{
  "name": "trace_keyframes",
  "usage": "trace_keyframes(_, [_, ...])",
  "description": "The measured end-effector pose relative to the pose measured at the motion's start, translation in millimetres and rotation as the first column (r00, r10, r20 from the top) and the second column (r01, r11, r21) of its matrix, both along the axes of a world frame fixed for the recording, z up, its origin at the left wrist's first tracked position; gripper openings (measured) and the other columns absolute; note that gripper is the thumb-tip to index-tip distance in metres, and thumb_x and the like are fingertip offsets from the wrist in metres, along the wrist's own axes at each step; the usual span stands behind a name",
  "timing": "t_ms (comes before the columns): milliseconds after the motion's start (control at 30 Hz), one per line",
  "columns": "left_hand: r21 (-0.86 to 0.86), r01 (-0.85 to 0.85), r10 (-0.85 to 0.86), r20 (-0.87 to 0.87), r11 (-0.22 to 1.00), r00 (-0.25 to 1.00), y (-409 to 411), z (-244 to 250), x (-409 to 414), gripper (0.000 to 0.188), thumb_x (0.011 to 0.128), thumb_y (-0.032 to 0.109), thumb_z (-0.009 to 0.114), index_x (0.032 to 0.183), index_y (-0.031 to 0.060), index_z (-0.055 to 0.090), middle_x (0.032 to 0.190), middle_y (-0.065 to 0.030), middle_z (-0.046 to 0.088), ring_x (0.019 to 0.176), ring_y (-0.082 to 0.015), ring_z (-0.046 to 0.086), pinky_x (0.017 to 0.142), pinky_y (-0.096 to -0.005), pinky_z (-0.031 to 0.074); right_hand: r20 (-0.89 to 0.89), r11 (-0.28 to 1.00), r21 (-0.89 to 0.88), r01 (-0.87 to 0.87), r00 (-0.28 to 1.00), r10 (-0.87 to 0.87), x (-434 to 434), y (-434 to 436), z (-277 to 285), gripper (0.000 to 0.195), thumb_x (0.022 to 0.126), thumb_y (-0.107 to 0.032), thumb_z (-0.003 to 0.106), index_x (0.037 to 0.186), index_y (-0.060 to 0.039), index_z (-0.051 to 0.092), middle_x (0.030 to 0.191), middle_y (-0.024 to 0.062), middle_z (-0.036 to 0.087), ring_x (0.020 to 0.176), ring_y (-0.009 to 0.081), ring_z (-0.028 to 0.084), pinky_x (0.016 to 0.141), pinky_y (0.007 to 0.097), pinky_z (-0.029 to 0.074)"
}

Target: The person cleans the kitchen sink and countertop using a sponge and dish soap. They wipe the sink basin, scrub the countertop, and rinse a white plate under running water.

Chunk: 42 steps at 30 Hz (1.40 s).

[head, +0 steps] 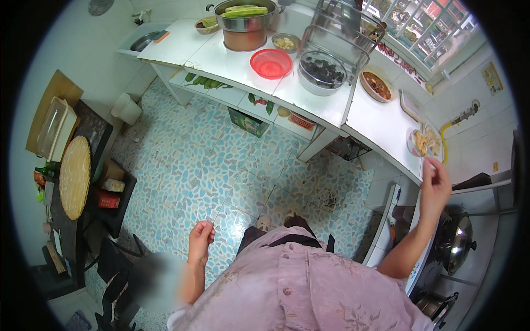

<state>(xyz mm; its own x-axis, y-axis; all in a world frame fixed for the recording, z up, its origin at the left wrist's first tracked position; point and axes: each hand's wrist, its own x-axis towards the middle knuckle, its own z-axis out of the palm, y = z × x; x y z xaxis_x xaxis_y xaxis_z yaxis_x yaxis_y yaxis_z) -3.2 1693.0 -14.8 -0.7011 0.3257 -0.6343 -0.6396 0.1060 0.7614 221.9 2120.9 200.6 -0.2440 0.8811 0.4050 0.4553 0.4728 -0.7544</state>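
My right hand (435,184) is over the right end of the white tiled counter (379,128), above the hob. Its fingers are bent, the thumb stands apart from the fingertips, and nothing shows between them. Just beyond the fingertips sit a clear bowl of yellowish food pieces (420,142) and a bowl of paler pieces (433,140); whether the hand touches either is unclear. My left hand (201,238) hangs low over the patterned tile floor (198,178), fingers curled in, with nothing visible in it.
A lidded wok (460,244) stands on the hob at right. Along the counter are a bowl of reddish-brown food (377,86), a basket of black fungus (323,72), a red plastic basket (271,64) and a steel pot (247,22). A dark table (93,124) lines the left wall.
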Motion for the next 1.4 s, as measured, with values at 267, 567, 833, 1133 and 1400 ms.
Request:
trace_keyframes(267, [0.037,-0.142,0.138,0.108,0.989,0.985,30,-15,-4,0.01,0.089,0.017,0.058,0.083,0.0089,0.056,0.069,0.0023,0.054,0.057,-0.0049,0.045,0.052,-0.0183,0.036,-0.208,0.799,-0.504,-0.328,0.944,0.257,-144,99,-96,0.03,0.091,-0.03,0.054,0.111,-0.0089,0.061,0.068,-0.0007,0.055,0.052,0.0036,0.047,0.046,0.0173,0.038])
trace_keyframes(567, [-0.033,-0.118,0.119,0.012,0.992,0.993,129,15,-96,0.01,0.089,0.016,0.058,0.085,0.0075,0.056,0.069,0.0011,0.052,0.056,-0.0059,0.042,0.052,-0.0192,0.034,-0.132,0.696,-0.713,-0.088,0.991,-0.01,-286,240,-228,0.059,0.092,-0.042,0.045,0.137,-0.0075,0.027,0.074,0.012,0.063,0.053,0.0159,0.059,0.047,0.0263,0.048])
trace_keyframes(833, [-0.05,-0.113,0.108,-0.091,0.992,0.99,183,24,-157,0.012,0.091,0.019,0.056,0.084,0.0084,0.056,0.069,0.0023,0.051,0.056,-0.0047,0.04,0.05,-0.0187,0.032,-0.025,0.692,-0.712,-0.116,0.99,0.141,-307,283,-252,0.047,0.087,-0.028,0.051,0.12,0.0011,0.034,0.066,0.0132,0.06,0.051,0.0182,0.06,0.044,0.0284,0.049])
trace_keyframes(1133, [-0.062,-0.012,0.014,0.02,0.998,1.0,190,2,-210,0.013,0.091,0.02,0.056,0.089,0.0073,0.055,0.071,0.0012,0.052,0.058,-0.0055,0.045,0.051,-0.0185,0.034,-0.046,0.708,-0.706,-0.014,0.999,-0.025,-257,300,-195,0.023,0.09,-0.02,0.039,0.106,-0.0048,0.043,0.066,0.0076,0.058,0.05,0.0124,0.057,0.043,0.0237,0.046])
trace_keyframes(1400, [-0.044,-0.087,0.084,-0.057,0.995,0.995,162,13,-292,0.012,0.089,0.02,0.058,0.085,0.0081,0.057,0.069,0.0025,0.052,0.056,-0.0047,0.041,0.051,-0.0185,0.032,-0.035,0.749,-0.66,0.062,0.993,-0.113,-282,274,-219,0.024,0.088,-0.017,0.04,0.108,-0.0036,0.043,0.062,0.0101,0.058,0.045,0.0138,0.054,0.038,0.0245,0.043])
